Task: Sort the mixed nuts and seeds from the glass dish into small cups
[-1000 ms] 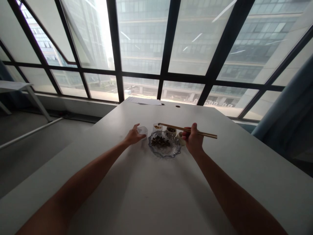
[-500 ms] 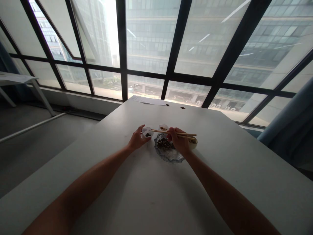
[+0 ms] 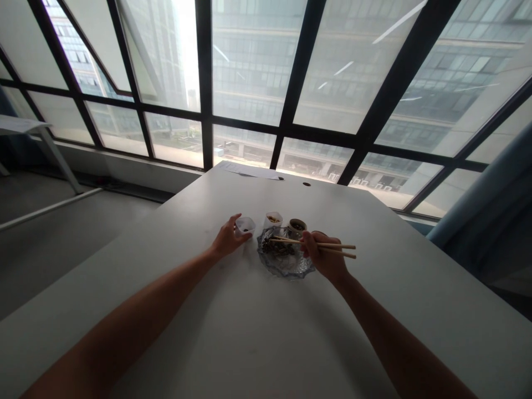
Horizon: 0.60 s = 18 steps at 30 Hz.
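My left hand is closed round the near-left side of a small clear plastic cup, which stands on the table with a little dark stuff inside. My right hand grips a pair of wooden chopsticks. Their tips reach into the dark, shredded-looking pieces on a clear glass plate with a wavy rim. Whether the tips pinch a piece is too small to tell. Behind the plate are a second clear cup with yellow-brown bits and a round cup with dark contents.
The white table runs up to the windows. Sheets of paper lie at its far edge, near two dark round holes. Another white table stands at far left, and a blue curtain hangs at right.
My right hand has drawn the chopsticks from over the left cup, rightward and down to the plate. The round cup behind the plate now shows. My left hand keeps its hold on the cup.
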{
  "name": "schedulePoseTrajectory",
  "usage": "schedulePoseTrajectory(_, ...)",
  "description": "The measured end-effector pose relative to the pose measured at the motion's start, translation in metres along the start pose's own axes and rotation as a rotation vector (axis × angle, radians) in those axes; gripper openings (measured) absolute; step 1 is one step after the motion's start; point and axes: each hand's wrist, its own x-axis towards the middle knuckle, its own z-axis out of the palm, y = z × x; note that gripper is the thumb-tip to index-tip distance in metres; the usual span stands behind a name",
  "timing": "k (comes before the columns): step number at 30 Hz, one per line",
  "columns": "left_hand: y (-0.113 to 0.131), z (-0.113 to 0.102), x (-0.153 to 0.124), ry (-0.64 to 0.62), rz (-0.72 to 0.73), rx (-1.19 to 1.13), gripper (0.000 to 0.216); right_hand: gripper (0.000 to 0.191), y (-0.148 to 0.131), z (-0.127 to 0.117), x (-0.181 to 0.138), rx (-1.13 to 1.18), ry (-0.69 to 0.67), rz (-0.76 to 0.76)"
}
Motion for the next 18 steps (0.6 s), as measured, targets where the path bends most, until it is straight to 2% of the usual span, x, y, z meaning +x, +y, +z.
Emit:
schedulePoseTrajectory(9,-0.002,0.001,-0.001,0.015,0.01,-0.013,0.081,0.056,0.008,0.011,-0.002,0.055,0.022,0.1)
schedulePoseTrajectory(14,-0.003,0.002,-0.002,0.021,0.022,-0.016,0.08,0.053,0.008,0.009,-0.007,0.052,0.003,0.08)
schedulePoseTrajectory(18,-0.003,0.002,-0.002,0.038,0.015,-0.02,0.081,0.051,0.012,0.013,-0.015,0.047,0.046,0.095)
